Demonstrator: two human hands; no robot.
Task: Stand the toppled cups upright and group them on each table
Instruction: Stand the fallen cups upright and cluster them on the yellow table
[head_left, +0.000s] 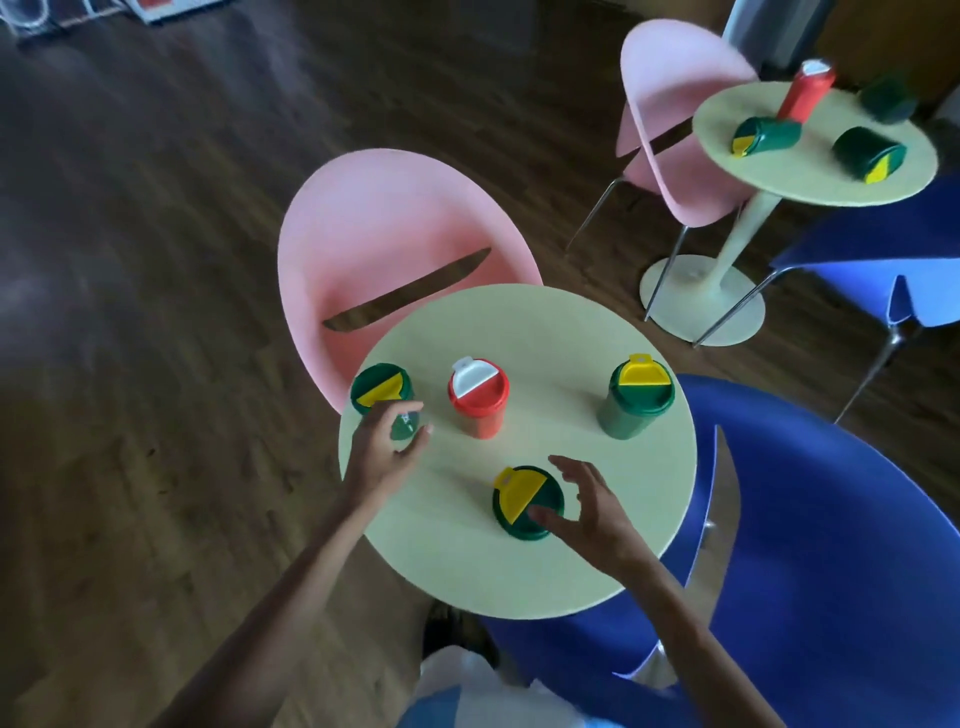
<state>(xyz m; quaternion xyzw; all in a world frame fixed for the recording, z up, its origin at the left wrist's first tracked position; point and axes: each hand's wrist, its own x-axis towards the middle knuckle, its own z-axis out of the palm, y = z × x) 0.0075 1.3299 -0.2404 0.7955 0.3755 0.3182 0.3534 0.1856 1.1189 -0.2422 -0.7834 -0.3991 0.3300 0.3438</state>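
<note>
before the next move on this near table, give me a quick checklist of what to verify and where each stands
1. All four cups upright on the near table: ok.
2. Cups grouped together: not ok; the far-right green cup stands apart.
3. Left hand gripping the left green cup: cannot tell; fingers are around its body, contact blurred.
4. Right hand holding the near green cup: not ok; open beside it.
5. Red cup clear of both hands: ok.
6. Far table finished: not ok; two green cups lie toppled.

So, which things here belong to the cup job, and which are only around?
Job: near table with four upright cups; far table with toppled green cups; left hand; right hand.
Around: pink chairs, blue chairs.
</note>
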